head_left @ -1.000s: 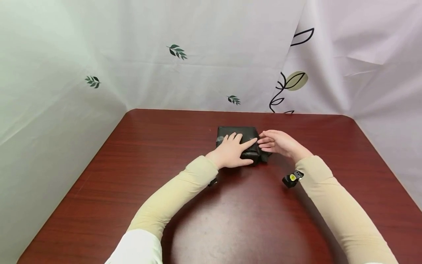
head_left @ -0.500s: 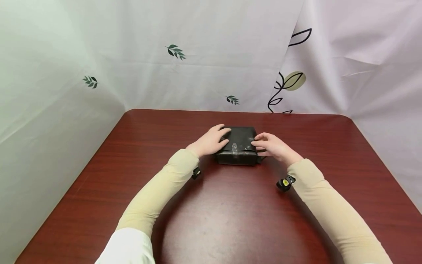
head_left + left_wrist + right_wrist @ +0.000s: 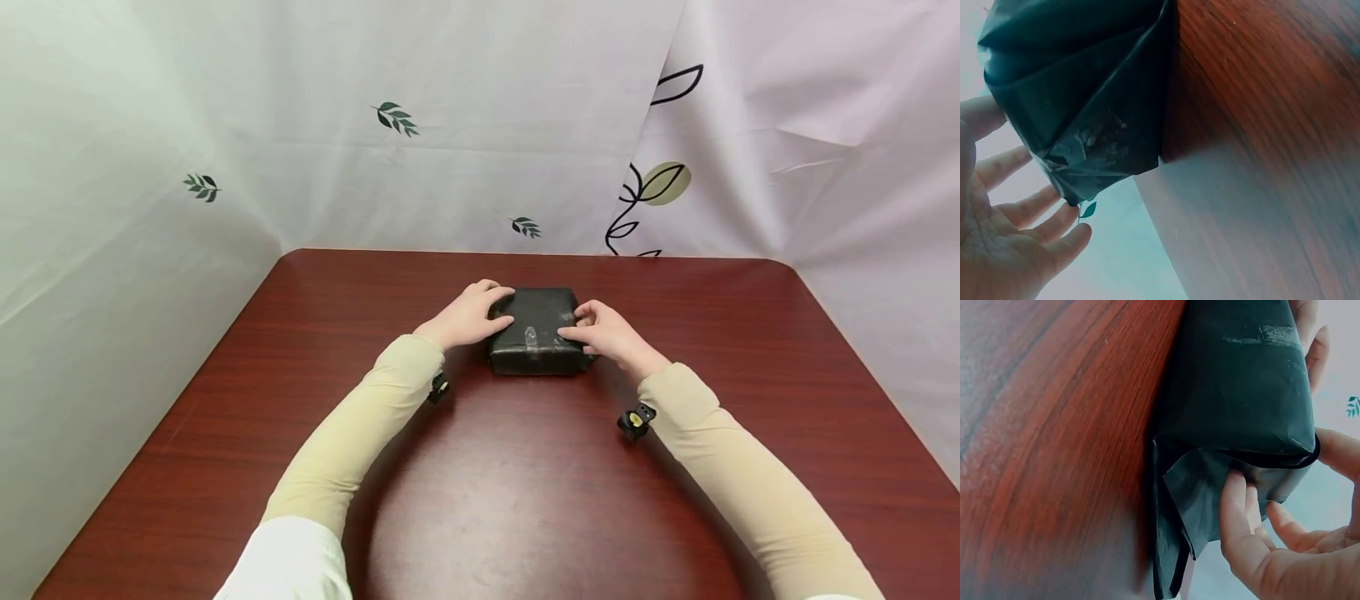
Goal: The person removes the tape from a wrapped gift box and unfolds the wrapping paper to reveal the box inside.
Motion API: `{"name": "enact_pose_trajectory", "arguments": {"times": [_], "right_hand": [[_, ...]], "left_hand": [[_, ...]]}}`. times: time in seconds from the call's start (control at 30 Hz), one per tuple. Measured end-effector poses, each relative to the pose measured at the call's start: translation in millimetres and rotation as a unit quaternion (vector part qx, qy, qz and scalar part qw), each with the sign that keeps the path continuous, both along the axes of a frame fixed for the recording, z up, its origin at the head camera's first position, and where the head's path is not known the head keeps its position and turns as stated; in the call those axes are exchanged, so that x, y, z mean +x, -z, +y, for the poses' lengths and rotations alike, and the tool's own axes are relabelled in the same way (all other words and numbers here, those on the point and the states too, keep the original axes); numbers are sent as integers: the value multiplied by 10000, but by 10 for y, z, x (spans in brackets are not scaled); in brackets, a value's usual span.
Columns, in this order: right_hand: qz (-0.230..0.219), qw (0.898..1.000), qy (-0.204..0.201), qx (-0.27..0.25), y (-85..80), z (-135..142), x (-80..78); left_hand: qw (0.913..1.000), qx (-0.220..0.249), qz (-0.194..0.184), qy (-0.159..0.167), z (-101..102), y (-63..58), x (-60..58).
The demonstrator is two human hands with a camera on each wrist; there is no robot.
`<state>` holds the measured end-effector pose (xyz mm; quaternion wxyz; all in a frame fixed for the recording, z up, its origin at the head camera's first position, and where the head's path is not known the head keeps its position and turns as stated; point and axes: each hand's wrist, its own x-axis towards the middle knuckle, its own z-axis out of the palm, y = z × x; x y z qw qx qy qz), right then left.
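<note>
A box-shaped package (image 3: 534, 312) in black plastic-like wrapping lies flat toward the back of the table, clear tape on its top and front edge. My left hand (image 3: 467, 315) rests on its left end, fingers loosely spread along the upper edge. In the left wrist view, that end of the package (image 3: 1079, 112) is folded into a taped point. At the opposite end my right hand (image 3: 607, 333) has its thumb on the top edge and bent fingers against the loose end. A wrapping flap (image 3: 1194, 487) hangs partly unfolded there, beside the fingers (image 3: 1238, 506).
The reddish-brown wooden table (image 3: 480, 483) spreads around the package. Behind and beside it hangs a white curtain (image 3: 465, 125) with leaf prints. Each wrist carries a small black camera, such as the right one (image 3: 634, 422).
My left hand has slid from across the package's top to its left end, uncovering the taped top. My right hand has moved slightly left, its thumb now on the top edge.
</note>
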<state>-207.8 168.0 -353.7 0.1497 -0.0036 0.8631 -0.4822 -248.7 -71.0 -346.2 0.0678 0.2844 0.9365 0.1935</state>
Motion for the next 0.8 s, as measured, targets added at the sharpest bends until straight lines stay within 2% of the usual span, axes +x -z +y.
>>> {"name": "enact_pose_trajectory", "arguments": {"times": [0.23, 0.43, 0.57, 0.67, 0.8], "right_hand": [[62, 9999, -137, -29, -28, 30, -14], [54, 9999, -147, -10, -28, 76, -59], [65, 9999, -122, 25, -18, 123, -101], [104, 9998, -134, 55, -17, 157, -127], [112, 9997, -192, 128, -25, 203, -153]], "left_hand": [[9997, 112, 206, 94, -76, -26, 56], [9986, 505, 75, 109, -159, 18, 85], [9933, 1122, -270, -1, -207, 55, 91], [9840, 1634, -686, -203, -236, 77, 101], [9719, 2071, -1062, -352, -254, 98, 129]]}}
